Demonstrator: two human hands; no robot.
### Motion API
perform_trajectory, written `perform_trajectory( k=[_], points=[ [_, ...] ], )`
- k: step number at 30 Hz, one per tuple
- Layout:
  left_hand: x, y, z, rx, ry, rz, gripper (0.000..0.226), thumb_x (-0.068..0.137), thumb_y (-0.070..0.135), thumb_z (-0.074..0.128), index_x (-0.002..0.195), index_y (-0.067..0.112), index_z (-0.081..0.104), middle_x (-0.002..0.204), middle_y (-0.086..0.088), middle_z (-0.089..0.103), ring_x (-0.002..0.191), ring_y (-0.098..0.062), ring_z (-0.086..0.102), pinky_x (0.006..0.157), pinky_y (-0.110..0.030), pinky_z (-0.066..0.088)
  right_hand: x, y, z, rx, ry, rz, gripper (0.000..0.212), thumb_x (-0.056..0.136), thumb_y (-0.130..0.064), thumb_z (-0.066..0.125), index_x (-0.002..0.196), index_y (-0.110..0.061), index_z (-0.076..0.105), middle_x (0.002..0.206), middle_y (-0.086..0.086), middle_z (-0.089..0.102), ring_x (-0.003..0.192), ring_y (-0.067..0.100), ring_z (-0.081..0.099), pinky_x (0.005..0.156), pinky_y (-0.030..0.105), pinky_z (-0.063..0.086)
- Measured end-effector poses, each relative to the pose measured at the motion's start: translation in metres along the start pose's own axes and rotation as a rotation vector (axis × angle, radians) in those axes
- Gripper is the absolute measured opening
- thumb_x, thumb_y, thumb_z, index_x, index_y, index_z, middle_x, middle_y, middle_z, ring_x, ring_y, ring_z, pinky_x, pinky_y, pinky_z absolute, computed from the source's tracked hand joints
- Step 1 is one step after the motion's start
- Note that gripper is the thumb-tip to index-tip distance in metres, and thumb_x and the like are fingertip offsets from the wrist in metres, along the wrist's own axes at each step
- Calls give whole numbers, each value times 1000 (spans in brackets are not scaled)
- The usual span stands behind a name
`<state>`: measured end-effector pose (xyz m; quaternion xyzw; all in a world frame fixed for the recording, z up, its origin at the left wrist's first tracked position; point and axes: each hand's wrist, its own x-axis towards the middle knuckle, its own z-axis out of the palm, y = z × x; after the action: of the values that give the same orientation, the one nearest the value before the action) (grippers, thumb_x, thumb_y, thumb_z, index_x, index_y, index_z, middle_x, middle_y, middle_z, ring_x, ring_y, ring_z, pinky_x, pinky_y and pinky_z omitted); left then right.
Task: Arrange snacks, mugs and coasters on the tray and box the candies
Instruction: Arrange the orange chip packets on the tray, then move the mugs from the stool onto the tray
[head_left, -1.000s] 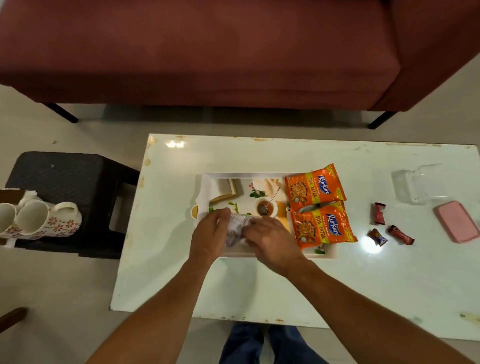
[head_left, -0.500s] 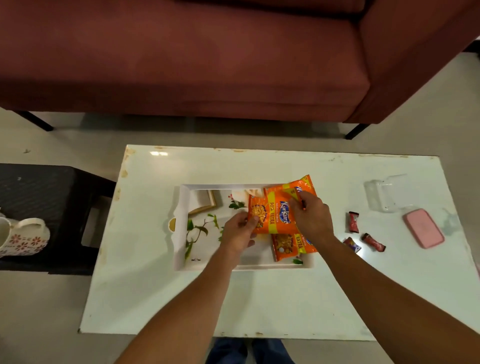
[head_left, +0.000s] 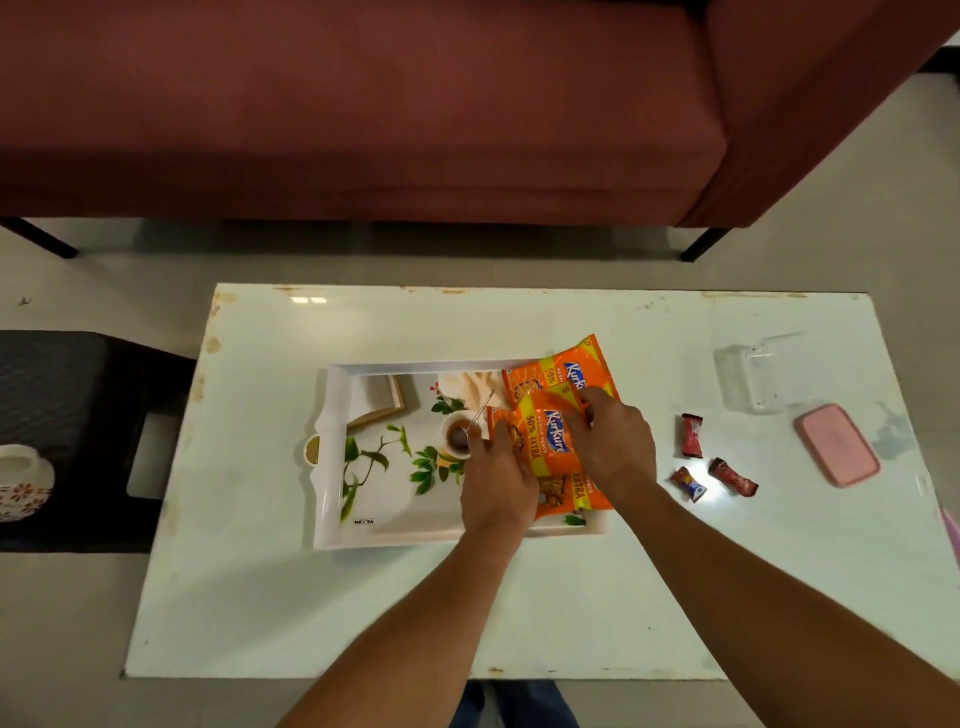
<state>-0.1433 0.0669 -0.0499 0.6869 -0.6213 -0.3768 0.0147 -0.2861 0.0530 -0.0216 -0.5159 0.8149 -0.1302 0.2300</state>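
A white tray (head_left: 332, 467) with a printed leaf and teacup picture lies in the middle of the white table (head_left: 363, 597). Orange snack packets are stacked at its right end. My left hand (head_left: 496, 480) grips the top orange snack packet (head_left: 545, 441) on its left side. On the same packet's right edge my right hand (head_left: 610, 441) is closed. Another orange packet (head_left: 563, 371) lies behind them, partly over the tray's far rim. Three wrapped candies (head_left: 691, 435) (head_left: 687, 484) (head_left: 733, 477) lie on the table to the right. A clear box (head_left: 753, 371) and its pink lid (head_left: 836, 444) sit further right.
A dark red sofa (head_left: 363, 104) stands beyond the table. At the left is a black stool (head_left: 62, 395), with a white flowered mug (head_left: 21, 483) at the frame's edge. My legs show below the table's near edge.
Both hands left the small item at the tray's front and took hold of an orange packet. They have shifted it a little to the right end of the tray.
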Motion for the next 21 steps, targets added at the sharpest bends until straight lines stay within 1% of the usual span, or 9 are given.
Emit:
perform_trajectory(
  k=[2,5,9,12,15,16,17,19,21],
  points=[
    [-2,-1,0,32,-46,-22,69,101,32,48,161,24,14,159,-17,25,125,-37,58,99,-49,53,0,0,-1,8,4,3,37,99,-39,56,132,-21,60,107,8,74,93,31,71,78,40,58],
    [0,-3,-2,119,-103,-11,69,102,33,48,161,22,14,162,-16,21,131,-37,53,104,-49,50,1,-1,-2,24,10,42,34,103,-38,50,129,-20,63,109,9,74,92,31,71,78,39,57],
    [5,-6,-2,155,-169,-13,60,100,28,52,154,16,28,159,-14,26,130,-35,54,105,-46,49,2,1,-2,49,15,118,31,102,-36,51,123,-20,67,109,12,74,92,33,71,78,40,58],
    [9,-7,-1,162,-205,-31,63,99,29,55,154,16,27,162,-14,18,132,-35,52,105,-46,48,0,3,-1,51,5,147,29,102,-36,50,120,-20,68,107,11,74,90,31,70,73,36,54],
    [10,-3,-5,123,-218,-55,70,97,28,56,157,19,22,166,-15,8,132,-38,51,105,-49,47,-3,3,-2,8,85,120,24,98,-38,52,106,-22,69,101,10,72,86,34,68,72,39,54],
    [8,-2,-9,100,-199,-60,70,97,29,55,157,22,21,166,-16,9,131,-39,52,104,-49,48,-5,3,-4,-12,120,102,26,97,-40,52,106,-21,67,103,10,69,87,35,67,73,41,55],
    [4,-1,-15,73,-161,-67,67,97,29,54,156,23,23,164,-16,14,130,-39,53,103,-49,49,-9,0,-6,-29,159,70,30,97,-42,51,108,-19,66,105,11,66,89,38,65,73,42,54],
    [-3,1,-31,32,-78,-70,56,96,26,52,149,19,34,155,-15,30,127,-37,55,101,-47,50,-15,-3,-13,-52,261,2,39,95,-42,48,114,-13,65,107,16,60,93,43,62,70,43,50],
    [-12,-1,-57,13,-1,-86,49,99,24,50,145,14,39,144,-15,41,124,-35,54,99,-46,51,-22,-15,-23,-36,320,-59,36,95,-36,53,118,-10,63,109,19,57,97,45,58,70,46,51]
  ],
)
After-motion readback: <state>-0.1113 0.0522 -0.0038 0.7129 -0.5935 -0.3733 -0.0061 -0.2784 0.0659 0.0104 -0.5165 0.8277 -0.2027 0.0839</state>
